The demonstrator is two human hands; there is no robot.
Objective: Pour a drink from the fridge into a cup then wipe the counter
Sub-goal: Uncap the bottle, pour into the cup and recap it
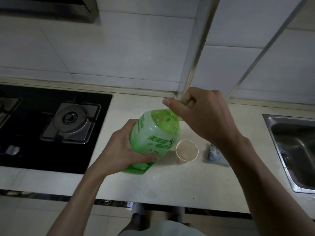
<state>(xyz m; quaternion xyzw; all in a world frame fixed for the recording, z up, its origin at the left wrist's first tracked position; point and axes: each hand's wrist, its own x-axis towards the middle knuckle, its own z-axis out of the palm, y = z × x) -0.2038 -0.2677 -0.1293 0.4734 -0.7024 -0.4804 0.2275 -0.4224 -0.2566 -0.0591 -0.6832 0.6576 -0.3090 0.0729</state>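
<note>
A large green plastic drink bottle stands on the pale counter, leaning slightly toward the back wall. My left hand grips its lower body from the left. My right hand is curled round the green cap at the bottle's top, thumb sticking out to the left. A white paper cup stands upright just right of the bottle, its inside looking dry. A crumpled blue-grey cloth lies on the counter right of the cup, partly hidden by my right forearm.
A black gas hob with a burner takes up the counter's left side. A steel sink is set in at the right. White tiled wall runs behind. The counter's front edge is close to my body.
</note>
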